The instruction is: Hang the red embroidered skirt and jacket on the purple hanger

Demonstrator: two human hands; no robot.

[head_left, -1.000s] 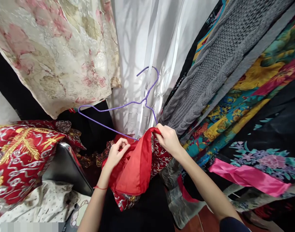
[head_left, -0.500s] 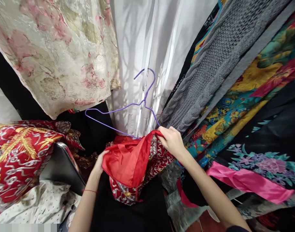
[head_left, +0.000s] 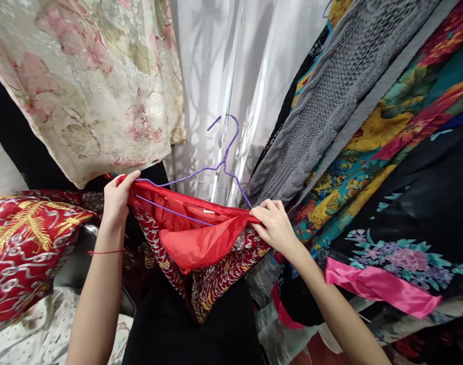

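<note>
A red embroidered garment (head_left: 231, 268) with a shiny red lining hangs stretched between my hands, its silver and gold pattern showing below. The purple wire hanger (head_left: 199, 172) sits partly inside its open top edge, with the hook pointing up. My left hand (head_left: 119, 197) pinches the garment's edge at the left end of the hanger. At the other side, my right hand (head_left: 275, 225) grips the edge together with the hanger's right arm. The lower bar of the hanger crosses in front of the lining. My fingertips are partly hidden by cloth.
A cream floral cloth (head_left: 102, 91) hangs at the upper left, beside a white curtain (head_left: 201, 66). On the right hang a grey knit (head_left: 330, 101), a colourful print garment and a black one with a pink band (head_left: 379, 286). Another red embroidered cloth (head_left: 30, 248) lies at left.
My left hand has moved up and left with the garment's edge, over to the hanger's left end. The top edge is now spread along the hanger; my right hand has barely moved.
</note>
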